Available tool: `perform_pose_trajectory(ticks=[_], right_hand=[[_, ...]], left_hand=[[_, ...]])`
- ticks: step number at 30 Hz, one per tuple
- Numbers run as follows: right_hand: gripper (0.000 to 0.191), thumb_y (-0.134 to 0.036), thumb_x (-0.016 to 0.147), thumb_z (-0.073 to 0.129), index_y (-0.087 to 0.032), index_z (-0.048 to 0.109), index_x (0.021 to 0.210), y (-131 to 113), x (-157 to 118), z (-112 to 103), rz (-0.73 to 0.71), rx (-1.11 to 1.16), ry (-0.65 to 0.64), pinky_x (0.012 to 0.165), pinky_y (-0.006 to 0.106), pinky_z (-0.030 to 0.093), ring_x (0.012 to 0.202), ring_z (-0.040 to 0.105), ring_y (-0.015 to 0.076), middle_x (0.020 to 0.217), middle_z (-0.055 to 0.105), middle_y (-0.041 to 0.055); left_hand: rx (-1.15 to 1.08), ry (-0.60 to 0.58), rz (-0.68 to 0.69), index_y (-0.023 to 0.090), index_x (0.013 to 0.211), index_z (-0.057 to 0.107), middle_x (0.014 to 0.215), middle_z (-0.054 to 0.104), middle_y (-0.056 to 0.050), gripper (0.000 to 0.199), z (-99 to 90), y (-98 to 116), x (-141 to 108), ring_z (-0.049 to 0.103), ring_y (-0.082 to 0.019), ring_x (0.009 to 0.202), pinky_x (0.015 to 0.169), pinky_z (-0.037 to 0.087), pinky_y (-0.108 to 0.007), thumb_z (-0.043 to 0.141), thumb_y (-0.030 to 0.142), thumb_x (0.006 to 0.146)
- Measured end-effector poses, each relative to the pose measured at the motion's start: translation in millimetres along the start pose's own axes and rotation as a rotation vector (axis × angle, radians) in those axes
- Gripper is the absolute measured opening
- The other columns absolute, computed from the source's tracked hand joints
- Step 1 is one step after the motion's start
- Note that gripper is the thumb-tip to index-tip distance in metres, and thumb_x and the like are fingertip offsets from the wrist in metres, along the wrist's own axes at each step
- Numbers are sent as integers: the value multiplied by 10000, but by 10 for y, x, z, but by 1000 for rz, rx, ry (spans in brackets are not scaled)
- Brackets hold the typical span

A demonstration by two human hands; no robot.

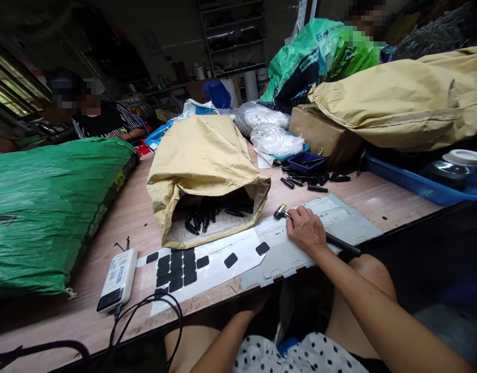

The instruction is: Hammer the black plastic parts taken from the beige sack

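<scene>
My right hand [306, 230] is closed around a small hammer [342, 244] near its head, which has a pale yellow face. The black handle sticks out to the right behind my wrist. Under the hand lies a grey board [349, 220] with clear plastic at the table's front edge. My left hand [257, 301] hangs below that edge in shadow, its fingers hidden. Left of the board, a white sheet [219, 272] carries several black rounded squares [176, 269]. Behind it, an open tan sack [207, 155] lies with black tube-like parts [201, 218] in its mouth.
A white power bank [117, 280] with black cables and a green sack [47, 207] stand left. Loose black parts [317, 189] lie by a purple tray [306, 162]. A blue basket [417, 184], carton [320, 132] and sacks line the right. Two people sit behind.
</scene>
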State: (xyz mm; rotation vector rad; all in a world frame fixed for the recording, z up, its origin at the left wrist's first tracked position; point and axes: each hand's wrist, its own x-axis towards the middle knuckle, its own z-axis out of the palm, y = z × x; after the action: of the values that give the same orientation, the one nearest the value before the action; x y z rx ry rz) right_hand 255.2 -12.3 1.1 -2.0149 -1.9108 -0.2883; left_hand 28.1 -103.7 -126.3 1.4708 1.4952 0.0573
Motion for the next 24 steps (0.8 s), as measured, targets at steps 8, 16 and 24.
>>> perform_pose_trajectory(ticks=[8, 16, 24], right_hand=[[204, -275, 957, 514, -190, 672, 1057, 11, -13, 28, -21, -19, 32, 746, 342, 281, 935, 496, 229, 975, 605, 85], [215, -281, 963, 509, -185, 675, 1060, 8, -12, 32, -16, -22, 33, 750, 341, 288, 928, 489, 227, 980, 606, 90], [213, -276, 951, 528, -184, 673, 1078, -14, -1, -9, -6, -12, 11, 756, 337, 295, 941, 490, 227, 993, 609, 87]], left_hand=[[-2, -372, 108, 234, 1047, 763, 910, 741, -35, 350, -365, 391, -686, 677, -237, 834, 783, 545, -347, 733, 419, 752], [-307, 347, 224, 165, 851, 687, 745, 688, -53, 443, -2124, 795, -812, 576, -160, 631, 598, 434, -250, 635, 604, 853], [289, 932, -394, 106, 999, 749, 1103, 736, -260, 375, -2686, 541, -75, 687, -411, 1082, 882, 520, -446, 605, 435, 893]])
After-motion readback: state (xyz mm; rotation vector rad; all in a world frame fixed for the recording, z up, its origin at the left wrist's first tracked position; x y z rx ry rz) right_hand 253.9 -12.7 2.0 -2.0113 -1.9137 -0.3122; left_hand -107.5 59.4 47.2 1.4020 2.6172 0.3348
